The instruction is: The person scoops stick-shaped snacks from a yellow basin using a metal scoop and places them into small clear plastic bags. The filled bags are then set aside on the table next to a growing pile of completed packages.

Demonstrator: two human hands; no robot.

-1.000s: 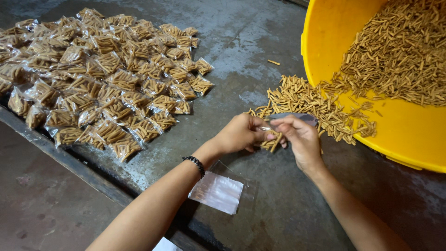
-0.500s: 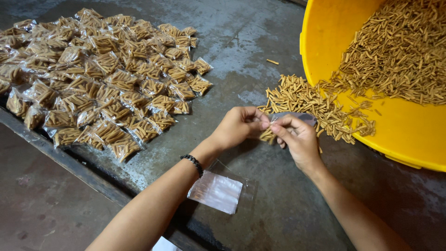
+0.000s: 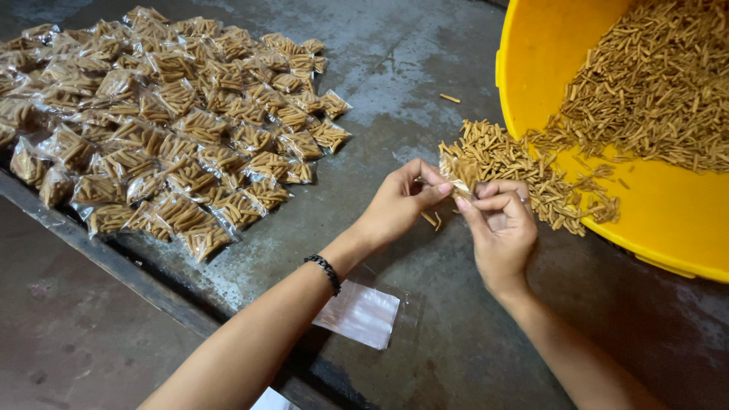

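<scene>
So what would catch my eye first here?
Probably the big yellow tub tipped at the right, spilling thin brown snack sticks onto the grey table. At the left lies a wide heap of small filled clear packets. In between, the left hand and right hand pinch a small packet.

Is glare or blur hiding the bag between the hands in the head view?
Head view: small clear bag between left hand and right hand is sharp, faint sheen only; packed bags glint mildly; yellow tub evenly lit.

bare slab (image 3: pixel 395 83) between packet heap (image 3: pixel 175 129), yellow tub (image 3: pixel 547 45)
</scene>
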